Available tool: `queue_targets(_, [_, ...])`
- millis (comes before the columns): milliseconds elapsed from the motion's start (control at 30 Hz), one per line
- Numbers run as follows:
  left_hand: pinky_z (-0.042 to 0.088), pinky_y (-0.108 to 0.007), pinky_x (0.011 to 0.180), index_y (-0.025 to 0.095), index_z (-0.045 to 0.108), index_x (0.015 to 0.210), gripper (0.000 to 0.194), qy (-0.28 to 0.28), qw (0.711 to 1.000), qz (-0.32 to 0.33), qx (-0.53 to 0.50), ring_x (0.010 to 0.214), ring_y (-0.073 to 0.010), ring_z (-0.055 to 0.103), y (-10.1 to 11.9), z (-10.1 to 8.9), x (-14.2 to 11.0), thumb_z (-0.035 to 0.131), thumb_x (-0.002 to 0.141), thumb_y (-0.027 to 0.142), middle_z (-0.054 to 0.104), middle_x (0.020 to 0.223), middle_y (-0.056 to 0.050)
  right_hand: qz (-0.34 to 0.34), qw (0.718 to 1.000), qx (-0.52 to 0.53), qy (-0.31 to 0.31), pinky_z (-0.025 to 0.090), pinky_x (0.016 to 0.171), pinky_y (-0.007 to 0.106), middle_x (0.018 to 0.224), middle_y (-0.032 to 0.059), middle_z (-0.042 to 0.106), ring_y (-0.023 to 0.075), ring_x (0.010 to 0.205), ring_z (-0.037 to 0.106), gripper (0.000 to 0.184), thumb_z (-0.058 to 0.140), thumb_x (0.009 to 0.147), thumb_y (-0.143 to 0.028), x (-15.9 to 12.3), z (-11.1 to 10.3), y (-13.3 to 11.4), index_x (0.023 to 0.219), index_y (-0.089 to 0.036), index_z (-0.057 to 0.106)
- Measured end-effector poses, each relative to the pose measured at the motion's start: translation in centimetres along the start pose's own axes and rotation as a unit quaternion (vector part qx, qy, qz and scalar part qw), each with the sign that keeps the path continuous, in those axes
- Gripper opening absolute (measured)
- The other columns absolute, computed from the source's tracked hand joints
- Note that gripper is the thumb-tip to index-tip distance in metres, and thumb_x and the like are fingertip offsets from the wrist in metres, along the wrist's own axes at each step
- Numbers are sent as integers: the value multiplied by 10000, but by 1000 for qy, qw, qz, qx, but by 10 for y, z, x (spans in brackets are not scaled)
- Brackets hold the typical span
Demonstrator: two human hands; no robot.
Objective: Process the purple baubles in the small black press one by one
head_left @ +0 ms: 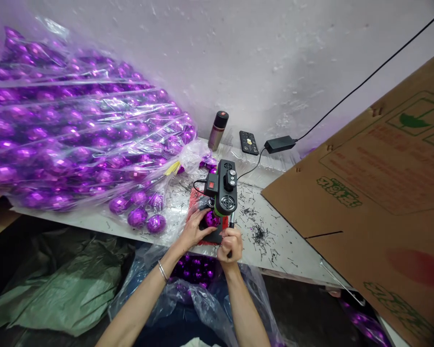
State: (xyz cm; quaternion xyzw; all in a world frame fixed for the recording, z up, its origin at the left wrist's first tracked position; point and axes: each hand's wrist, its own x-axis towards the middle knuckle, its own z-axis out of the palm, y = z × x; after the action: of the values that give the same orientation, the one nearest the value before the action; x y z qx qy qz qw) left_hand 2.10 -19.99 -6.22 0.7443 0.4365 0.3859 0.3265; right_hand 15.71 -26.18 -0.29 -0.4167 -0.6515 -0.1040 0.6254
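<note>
A shiny purple faceted ball [211,220] sits under the head of a small black benchtop press [223,185]. With fingers and thumb, my left hand [194,228] holds the ball from its left and near sides. My right hand [230,246] is closed around the press's lever handle [232,221], just right of the ball. The black base of the press rests on a red mat [195,197]. How the ball meets the tool above it is hidden by the press head.
A clear plastic bag [94,120] full of purple balls fills the left. Behind the press are a dark bottle [218,130], a phone [249,142] and a power adapter [280,144]. Thin black scraps [259,234] litter the table. A cardboard box [376,193] leans in on the right.
</note>
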Motion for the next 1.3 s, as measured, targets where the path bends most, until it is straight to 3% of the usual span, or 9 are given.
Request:
queue_targets(133, [432, -539, 1195, 231, 608, 1391, 613, -1, 1000, -10, -3, 1381, -317, 590, -3, 0, 1, 810, 836, 395, 682, 1402, -129, 13, 1000, 2, 12, 440, 585, 271, 706, -21, 522, 113, 609, 529, 335, 358, 1028, -195, 14, -1, -9, 707, -227, 445])
queue_targets(333, [471, -539, 1164, 214, 589, 1406, 622, 27, 1000, -7, -2, 1355, -332, 614, 3, 0, -5, 802, 851, 398, 688, 1387, -142, 164, 986, 31, 23, 408, 605, 284, 637, -30, 490, 120, 619, 527, 356, 437, 1022, -190, 70, -10, -41, 668, -221, 454])
queue_targets(467, [515, -537, 1127, 235, 501, 1494, 696, 46, 996, 65, 33, 1330, -338, 631, 10, 2, -49, 762, 886, 451, 661, 1410, -164, 168, 985, 28, 16, 416, 612, 287, 648, -24, 508, 124, 634, 533, 349, 452, 1022, -213, 74, -11, -46, 676, -216, 493])
queue_targets(600, [585, -497, 1032, 255, 497, 1512, 788, -44, 979, 188, 70, 1254, -348, 675, 10, 9, -105, 772, 837, 556, 671, 1361, -189, 132, 991, 24, 16, 423, 624, 299, 664, -11, 535, 138, 664, 557, 330, 447, 1007, -166, 59, -10, -41, 687, -213, 514])
queue_targets(700, [596, -481, 999, 253, 533, 1490, 824, -57, 969, 232, 58, 1225, -348, 684, 11, 9, -113, 717, 813, 684, 682, 1338, -193, 122, 992, 21, 14, 415, 619, 302, 673, -8, 543, 140, 664, 555, 324, 449, 997, -141, 56, -11, -39, 687, -214, 508])
queue_targets(833, [529, -466, 1111, 236, 524, 1497, 489, 57, 994, 90, 24, 1312, -273, 640, 15, -15, -56, 402, 1069, 440, 667, 1405, -151, 116, 993, 22, 8, 402, 607, 294, 678, -11, 546, 132, 652, 545, 330, 448, 989, -114, 57, -11, -39, 678, -214, 494])
queue_targets(967, [435, -504, 1200, 152, 624, 1365, 415, 138, 975, -147, 98, 1386, -304, 577, 5, -58, 54, 476, 984, 221, 647, 1434, -167, 115, 993, 32, 25, 397, 604, 284, 671, -20, 528, 124, 645, 537, 344, 448, 984, -89, 56, -9, -40, 663, -211, 472])
queue_targets(1133, [429, -521, 1162, 72, 637, 1301, 447, 156, 959, -201, 125, 1349, -392, 590, -19, -94, 155, 565, 860, 88, 668, 1358, -255, 116, 993, 27, 13, 386, 585, 276, 679, -21, 520, 118, 636, 531, 338, 442, 977, -67, 52, -9, -39, 672, -211, 460])
queue_targets(1300, [416, -499, 1162, 103, 690, 1191, 376, 116, 965, -203, 115, 1334, -395, 601, -29, -94, 172, 664, 815, 92, 705, 1320, -229, 108, 994, 18, 2, 389, 572, 274, 679, -23, 521, 113, 620, 522, 329, 433, 966, -38, 49, -11, -37, 689, -216, 453])
